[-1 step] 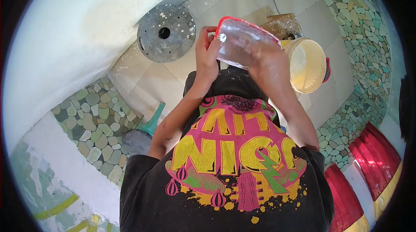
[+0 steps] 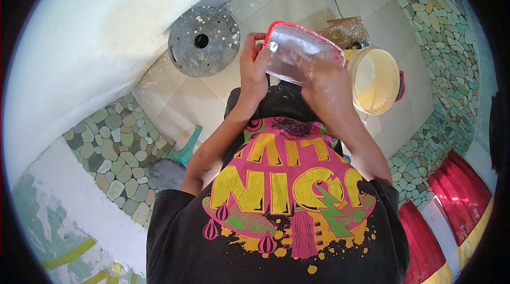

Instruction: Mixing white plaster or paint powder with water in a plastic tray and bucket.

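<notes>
My left hand (image 2: pixel 255 69) grips the left end of a clear plastic tub (image 2: pixel 292 37) with a red rim, its thumb over the near side. A whitish smear shows beside that thumb. My right hand (image 2: pixel 329 85) is over the right part of the tub, its fingers smeared by motion, so I cannot tell whether they hold anything. Close to the right of this hand is an open pale yellow bucket (image 2: pixel 376 81), its inside coated whitish.
A round grey disc (image 2: pixel 203 41) with a centre hole and white splashes lies beside the white curved wall (image 2: pixel 106 24). A stained brown box (image 2: pixel 348 32) sits behind the bucket. Lower left is a green-handled tool (image 2: pixel 186 148). Pebble tiling (image 2: pixel 441 45) borders the pale floor tiles (image 2: pixel 202 95).
My right hand has shifted slightly over the tub and uncovers a bit more of its right end. The left hand keeps its grip in the same place.
</notes>
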{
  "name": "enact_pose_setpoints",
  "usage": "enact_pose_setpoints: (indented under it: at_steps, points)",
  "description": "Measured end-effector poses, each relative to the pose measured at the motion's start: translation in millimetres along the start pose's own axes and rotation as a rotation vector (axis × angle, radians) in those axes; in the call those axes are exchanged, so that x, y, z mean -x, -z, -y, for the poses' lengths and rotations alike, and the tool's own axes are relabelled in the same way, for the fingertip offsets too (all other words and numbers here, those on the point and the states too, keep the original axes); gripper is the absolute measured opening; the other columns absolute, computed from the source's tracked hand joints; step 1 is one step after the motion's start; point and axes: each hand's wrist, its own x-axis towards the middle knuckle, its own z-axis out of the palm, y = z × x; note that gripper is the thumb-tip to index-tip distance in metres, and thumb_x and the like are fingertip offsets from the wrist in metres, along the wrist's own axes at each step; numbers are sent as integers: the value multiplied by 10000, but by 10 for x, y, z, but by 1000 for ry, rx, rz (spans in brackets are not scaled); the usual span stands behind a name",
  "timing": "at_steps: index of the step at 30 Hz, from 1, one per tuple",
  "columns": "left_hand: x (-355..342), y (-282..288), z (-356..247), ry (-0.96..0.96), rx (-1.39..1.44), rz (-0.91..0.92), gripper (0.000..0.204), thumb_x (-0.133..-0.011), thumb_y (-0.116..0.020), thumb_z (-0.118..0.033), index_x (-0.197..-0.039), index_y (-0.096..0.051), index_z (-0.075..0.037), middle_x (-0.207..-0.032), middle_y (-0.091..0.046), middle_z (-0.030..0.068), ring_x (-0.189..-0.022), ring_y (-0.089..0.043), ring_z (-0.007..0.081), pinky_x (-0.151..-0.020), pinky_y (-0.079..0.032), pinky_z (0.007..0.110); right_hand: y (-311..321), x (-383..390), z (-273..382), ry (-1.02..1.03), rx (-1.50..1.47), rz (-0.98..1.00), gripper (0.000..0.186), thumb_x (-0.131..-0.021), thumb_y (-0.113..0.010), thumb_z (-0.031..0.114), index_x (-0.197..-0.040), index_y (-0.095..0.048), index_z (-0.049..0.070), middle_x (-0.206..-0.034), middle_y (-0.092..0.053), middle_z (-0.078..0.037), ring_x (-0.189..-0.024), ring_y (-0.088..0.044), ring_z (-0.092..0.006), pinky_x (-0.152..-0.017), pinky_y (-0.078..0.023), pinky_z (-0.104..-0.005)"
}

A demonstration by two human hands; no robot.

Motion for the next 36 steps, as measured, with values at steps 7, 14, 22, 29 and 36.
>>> enact_pose_setpoints:
  at_steps: [7, 14, 22, 29, 36]
  points:
    - [12, -20, 25, -21, 27, 25, 367, -927, -563, -269, -1157, -547, 17, -779, -588, 35, -724, -490, 77, -668, -377, 252, 20, -66, -129, 28, -114, -170, 412, -691, -654, -6, -1074, -728, 125, -881, -716, -125, -823, -683, -334, -725, -559, -428]
    - [22, -11, 36, -21, 42, 15, 376, -920, -551, -272, -1152, -534, 23, -831, -597, 39, -787, -530, 80, -694, -401, 243, 132, 82, 12, -53, -158, -97, 425, -714, -619, -21, -1095, -731, 132, -867, -711, -134, -803, -682, -340, -692, -548, -443]
    - [-30, -1, 74, 32, 83, -6, 379, -924, -547, -279, -1151, -537, 24, -863, -606, 47, -797, -542, 89, -706, -421, 238, 105, 29, 81, -75, -67, -36, 419, -707, -619, -21, -1095, -728, 93, -906, -720, -144, -827, -684, -330, -718, -552, -437]
    - [7, -18, 21, 19, 80, 32, 368, -940, -546, -280, -1152, -537, 21, -891, -637, 68, -816, -559, 91, -718, -426, 235, 72, 33, -39, -153, -249, -35, 384, -713, -614, -58, -1053, -735, 73, -903, -718, -155, -820, -687, -351, -729, -562, -421]
    - [-15, -23, 14, -5, 30, 40, 352, -939, -532, -268, -1138, -540, 23, -866, -618, 45, -813, -557, 89, -731, -422, 233, 144, -6, 34, -167, -129, -22, 335, -738, -639, -37, -1046, -731, 53, -940, -714, -178, -865, -685, -374, -768, -558, -434]
